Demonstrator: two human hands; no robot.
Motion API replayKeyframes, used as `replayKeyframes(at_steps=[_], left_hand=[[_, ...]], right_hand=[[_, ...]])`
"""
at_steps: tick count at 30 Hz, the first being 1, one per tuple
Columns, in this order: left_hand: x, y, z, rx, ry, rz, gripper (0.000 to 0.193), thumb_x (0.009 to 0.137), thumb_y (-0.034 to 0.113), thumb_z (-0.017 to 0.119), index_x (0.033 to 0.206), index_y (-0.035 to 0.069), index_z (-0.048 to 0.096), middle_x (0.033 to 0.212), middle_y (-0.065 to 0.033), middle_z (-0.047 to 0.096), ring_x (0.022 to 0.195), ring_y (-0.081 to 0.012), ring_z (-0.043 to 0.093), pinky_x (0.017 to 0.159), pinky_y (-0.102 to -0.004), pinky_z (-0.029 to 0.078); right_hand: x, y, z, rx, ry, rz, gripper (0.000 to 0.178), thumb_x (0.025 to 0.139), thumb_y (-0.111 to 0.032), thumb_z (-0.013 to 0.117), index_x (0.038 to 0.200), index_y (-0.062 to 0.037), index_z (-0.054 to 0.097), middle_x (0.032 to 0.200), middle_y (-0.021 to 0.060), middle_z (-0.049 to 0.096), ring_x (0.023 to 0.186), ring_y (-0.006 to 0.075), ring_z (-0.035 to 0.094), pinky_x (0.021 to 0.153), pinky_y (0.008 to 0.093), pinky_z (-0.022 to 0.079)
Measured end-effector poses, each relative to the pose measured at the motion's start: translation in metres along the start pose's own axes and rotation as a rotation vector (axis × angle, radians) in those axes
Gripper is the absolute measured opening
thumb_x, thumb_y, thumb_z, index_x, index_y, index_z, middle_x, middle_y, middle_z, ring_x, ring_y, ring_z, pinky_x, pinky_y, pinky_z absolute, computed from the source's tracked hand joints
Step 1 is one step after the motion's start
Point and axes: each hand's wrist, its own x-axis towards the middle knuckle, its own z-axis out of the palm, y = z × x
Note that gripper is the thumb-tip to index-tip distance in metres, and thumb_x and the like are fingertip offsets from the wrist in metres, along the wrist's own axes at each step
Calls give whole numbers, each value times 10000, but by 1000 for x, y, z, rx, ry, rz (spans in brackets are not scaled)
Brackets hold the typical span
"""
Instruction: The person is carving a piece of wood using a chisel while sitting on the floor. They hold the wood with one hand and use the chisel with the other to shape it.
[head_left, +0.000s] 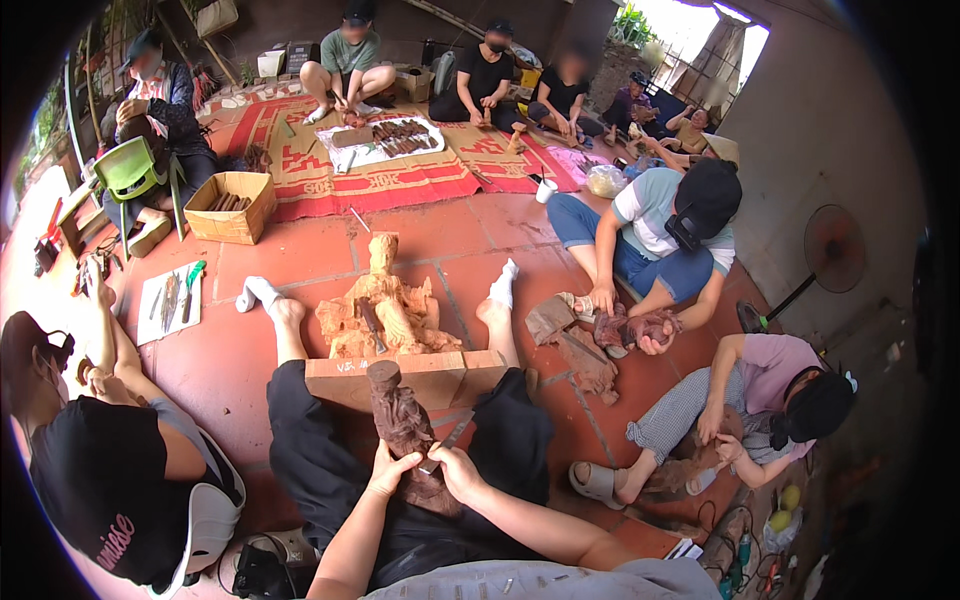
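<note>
Between my spread legs a dark brown carved wooden figure stands tilted slightly to the left. My left hand is closed around its lower left side, thumb pressed to the front. My right hand is closed at its lower right, gripping a narrow flat tool whose exact kind I cannot make out. Just beyond the figure lies a thick wooden board across my legs. Behind it sits a larger, lighter orange-brown wood carving, with a dark narrow tool resting against its front.
Several people sit around on the red tiles, some handling carvings. A knife set on white paper, a yellow box of wooden pieces and a green chair are at left. A standing fan is at right; a red-yellow mat lies far ahead.
</note>
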Motion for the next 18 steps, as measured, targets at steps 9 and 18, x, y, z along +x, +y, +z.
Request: replayKeyframes(at_steps=[9, 18], left_hand=[[13, -8, -11, -337, -237, -92, 984, 663, 529, 789, 1410, 73, 339, 1273, -207, 535, 1166, -330, 545, 1027, -444, 420], [24, -45, -6, -479, -419, -362, 994, 709, 462, 794, 1469, 95, 270, 1296, -194, 540, 1176, -349, 554, 1042, -462, 412]], right_hand=[[-13, -26, 33, -221, -35, 73, 108, 867, -125, 582, 796, -46, 603, 798, -28, 579, 789, 73, 524, 738, 249, 399], [-45, -46, 29, -152, 104, 134, 120, 857, -107, 604, 745, -66, 594, 722, -31, 565, 686, 70, 519, 639, 255, 388]])
